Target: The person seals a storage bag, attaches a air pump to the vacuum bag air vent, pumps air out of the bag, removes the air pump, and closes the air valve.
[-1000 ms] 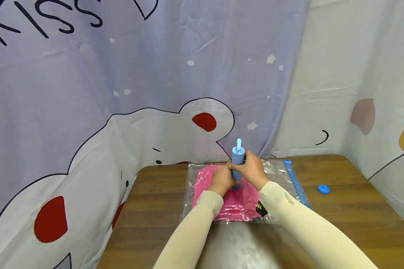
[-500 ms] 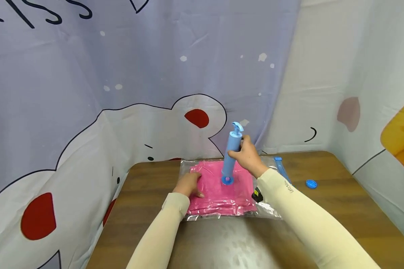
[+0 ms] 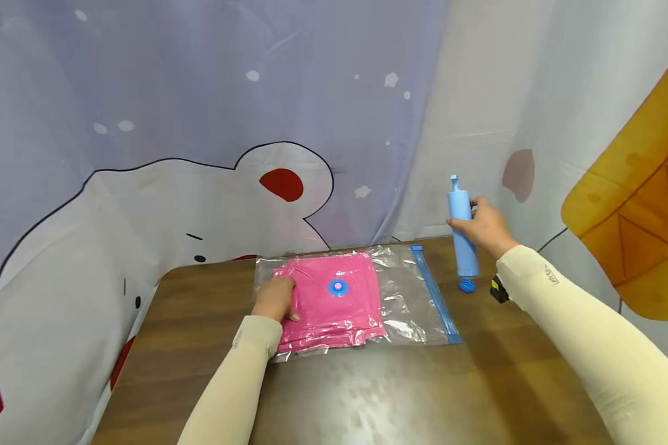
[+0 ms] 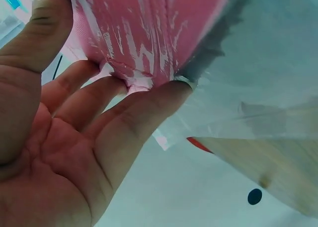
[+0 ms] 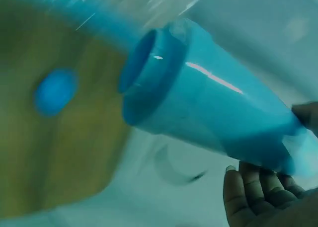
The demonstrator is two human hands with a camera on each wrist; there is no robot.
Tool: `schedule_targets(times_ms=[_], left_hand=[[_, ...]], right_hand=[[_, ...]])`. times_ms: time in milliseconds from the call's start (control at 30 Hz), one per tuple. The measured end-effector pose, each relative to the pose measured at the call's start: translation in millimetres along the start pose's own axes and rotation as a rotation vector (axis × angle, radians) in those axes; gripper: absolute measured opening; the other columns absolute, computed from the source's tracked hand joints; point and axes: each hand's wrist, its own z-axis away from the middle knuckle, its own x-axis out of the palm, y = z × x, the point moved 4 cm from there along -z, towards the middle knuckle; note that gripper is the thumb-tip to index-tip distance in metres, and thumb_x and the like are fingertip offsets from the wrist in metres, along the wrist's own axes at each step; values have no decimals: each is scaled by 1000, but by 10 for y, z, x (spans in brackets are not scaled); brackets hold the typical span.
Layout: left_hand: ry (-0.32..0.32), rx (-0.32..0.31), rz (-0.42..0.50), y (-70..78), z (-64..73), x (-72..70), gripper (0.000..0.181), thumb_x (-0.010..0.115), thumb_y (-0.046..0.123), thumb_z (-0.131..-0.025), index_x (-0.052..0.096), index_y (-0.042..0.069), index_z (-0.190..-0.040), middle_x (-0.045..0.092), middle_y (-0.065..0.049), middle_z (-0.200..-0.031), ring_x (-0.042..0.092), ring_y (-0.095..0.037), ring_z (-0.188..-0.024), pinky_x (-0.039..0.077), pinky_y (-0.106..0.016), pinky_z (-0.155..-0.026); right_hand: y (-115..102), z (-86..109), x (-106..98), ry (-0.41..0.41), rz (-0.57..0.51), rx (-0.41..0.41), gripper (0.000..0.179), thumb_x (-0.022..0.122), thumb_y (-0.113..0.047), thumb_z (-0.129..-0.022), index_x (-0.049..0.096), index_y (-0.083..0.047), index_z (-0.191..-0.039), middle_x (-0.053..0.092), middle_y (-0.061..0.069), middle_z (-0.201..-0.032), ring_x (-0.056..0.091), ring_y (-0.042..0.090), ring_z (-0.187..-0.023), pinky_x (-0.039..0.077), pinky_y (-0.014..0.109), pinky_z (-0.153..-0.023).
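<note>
A clear vacuum storage bag (image 3: 403, 303) lies flat with folded pink fabric (image 3: 334, 309) inside. On its upper face sits a round blue valve (image 3: 338, 287). My left hand (image 3: 274, 298) rests at the bag's left edge; in the left wrist view its relaxed fingers (image 4: 134, 113) touch the film beside the fabric, thumb apart. My right hand (image 3: 485, 226) grips a light blue hand pump (image 3: 463, 241), held upright off to the right of the bag. Its open lower end (image 5: 141, 78) shows in the right wrist view, away from the valve.
A round blue valve cap (image 3: 467, 285) lies on the wooden table (image 3: 367, 395) just below the pump in the head view. The bag's blue zip strip (image 3: 436, 296) runs along its right side. A printed curtain (image 3: 200, 204) hangs behind the table.
My right hand has lifted the pump off the valve and carried it right, past the zip strip. My left hand has left the pump for the bag's left edge. The head view has turned right.
</note>
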Motion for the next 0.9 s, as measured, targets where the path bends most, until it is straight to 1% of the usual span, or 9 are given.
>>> schedule_targets(times_ms=[67, 133, 200, 300, 400, 533, 700, 800, 900], left_hand=[[0, -10, -6, -109, 85, -46, 92, 114, 44, -56, 78, 9, -133, 82, -21, -131, 79, -43, -120, 65, -68, -100], [3, -20, -13, -176, 158, -51, 89, 114, 44, -55, 78, 8, -129, 82, -21, -128, 79, -42, -116, 66, -67, -99], [11, -28, -26, -202, 218, -32, 89, 114, 45, -54, 78, 9, -126, 83, -19, -126, 80, -42, -114, 67, -66, -98], [12, -30, -46, -214, 238, 35, 94, 114, 49, -52, 78, 11, -130, 83, -17, -128, 80, -41, -116, 67, -64, -99], [5, -21, -48, -173, 228, 124, 101, 113, 51, -51, 76, 12, -137, 82, -16, -132, 79, -42, -122, 66, -63, -105], [-11, 27, -29, 48, 181, 228, 103, 113, 51, -52, 76, 12, -140, 82, -16, -134, 78, -41, -125, 64, -63, -108], [0, 44, 3, 260, 186, 257, 102, 113, 49, -51, 76, 13, -139, 83, -15, -133, 77, -42, -126, 63, -62, -111], [-11, 38, 22, 338, 243, 217, 101, 113, 46, -54, 76, 14, -142, 82, -15, -134, 76, -42, -127, 62, -62, -113], [-21, 42, 36, 364, 311, 193, 101, 113, 46, -55, 75, 15, -144, 82, -15, -136, 76, -43, -128, 62, -63, -113]], right_hand=[[240, -88, -5, -20, 75, 7, 96, 72, -41, -108, 25, 17, -168, 51, 49, -155, 65, 64, -133, 62, 73, -104], [504, -141, 30, -43, 148, 12, 95, 75, -38, -105, 30, 22, -164, 54, 51, -147, 68, 63, -124, 65, 71, -97], [765, -150, 84, -78, 224, 25, 93, 77, -36, -103, 35, 25, -159, 58, 51, -140, 71, 61, -115, 66, 67, -90], [1106, -125, 158, -138, 336, 46, 92, 79, -37, -100, 39, 28, -152, 61, 51, -132, 71, 57, -106, 65, 62, -83], [1366, -88, 176, -178, 410, 60, 93, 82, -39, -97, 41, 29, -145, 61, 52, -129, 69, 57, -103, 62, 64, -82], [1704, 63, 95, -190, 442, 126, 96, 83, -43, -95, 41, 29, -142, 59, 53, -128, 67, 57, -102, 60, 64, -79], [1961, 213, 85, -191, 454, 220, 93, 81, -46, -96, 41, 24, -141, 58, 54, -132, 67, 54, -102, 59, 59, -73], [1995, 302, 99, -182, 462, 244, 90, 81, -46, -97, 42, 22, -140, 58, 54, -133, 68, 56, -106, 60, 61, -77], [1947, 373, 99, -145, 471, 230, 88, 80, -46, -99, 42, 24, -138, 58, 55, -131, 67, 62, -110, 60, 66, -80]])
